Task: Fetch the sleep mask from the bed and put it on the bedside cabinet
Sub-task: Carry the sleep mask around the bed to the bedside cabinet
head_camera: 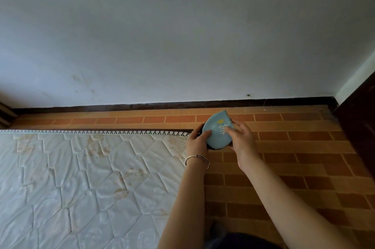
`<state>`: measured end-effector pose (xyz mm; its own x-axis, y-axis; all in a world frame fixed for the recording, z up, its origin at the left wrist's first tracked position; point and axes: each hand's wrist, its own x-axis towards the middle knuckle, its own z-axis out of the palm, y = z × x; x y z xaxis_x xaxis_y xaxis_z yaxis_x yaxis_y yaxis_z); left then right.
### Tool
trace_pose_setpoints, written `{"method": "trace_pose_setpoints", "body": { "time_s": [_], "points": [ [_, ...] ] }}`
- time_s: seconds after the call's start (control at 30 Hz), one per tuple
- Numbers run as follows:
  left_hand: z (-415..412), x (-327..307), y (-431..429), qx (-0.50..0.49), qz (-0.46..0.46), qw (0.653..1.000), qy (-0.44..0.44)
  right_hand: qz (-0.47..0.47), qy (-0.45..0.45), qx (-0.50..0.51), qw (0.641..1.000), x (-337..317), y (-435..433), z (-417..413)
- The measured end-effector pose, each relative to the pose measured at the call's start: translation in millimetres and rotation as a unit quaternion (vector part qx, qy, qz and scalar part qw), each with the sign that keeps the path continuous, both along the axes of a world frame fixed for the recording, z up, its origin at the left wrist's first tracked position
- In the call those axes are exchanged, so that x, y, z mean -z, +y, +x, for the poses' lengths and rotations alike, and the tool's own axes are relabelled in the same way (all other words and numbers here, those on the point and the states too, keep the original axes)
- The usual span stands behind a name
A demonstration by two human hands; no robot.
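Both hands gripped the light blue fabric sleep mask (218, 131), folded over on itself with white and yellow markings and a dark edge underneath. The left hand (197, 143), a thin silver bangle (197, 158) on its wrist, pinched the mask's left side; the right hand (240, 140) pressed fingers on its front. Left of the hands lay the white quilted mattress (81, 183); below them, orange brick-patterned flooring (294, 157), probably tile.
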<state>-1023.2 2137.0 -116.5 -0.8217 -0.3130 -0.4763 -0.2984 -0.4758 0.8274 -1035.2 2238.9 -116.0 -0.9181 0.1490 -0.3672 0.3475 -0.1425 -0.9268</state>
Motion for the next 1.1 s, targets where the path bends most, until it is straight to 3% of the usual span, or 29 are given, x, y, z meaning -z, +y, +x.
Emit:
{"method": "trace_pose_setpoints", "body": {
  "time_s": [0.2, 0.6, 1.1],
  "points": [
    [-54.8, -1.3, -17.3, 0.007, -0.060, 0.998, 0.000, 0.006, 0.008, 0.019, 1.000, 0.6, -17.3, -50.3],
    [-148.1, 10.1, -20.5, -0.048, -0.050, 0.996, -0.062, -0.028, 0.001, 0.015, 0.999, 2.7, -21.3, -143.9],
    [-302.3, 8.1, 0.6, -0.140, -0.043, 0.987, -0.060, -0.011, 0.001, -0.086, 0.996, -3.6, -2.8, -319.8]
  ]
}}
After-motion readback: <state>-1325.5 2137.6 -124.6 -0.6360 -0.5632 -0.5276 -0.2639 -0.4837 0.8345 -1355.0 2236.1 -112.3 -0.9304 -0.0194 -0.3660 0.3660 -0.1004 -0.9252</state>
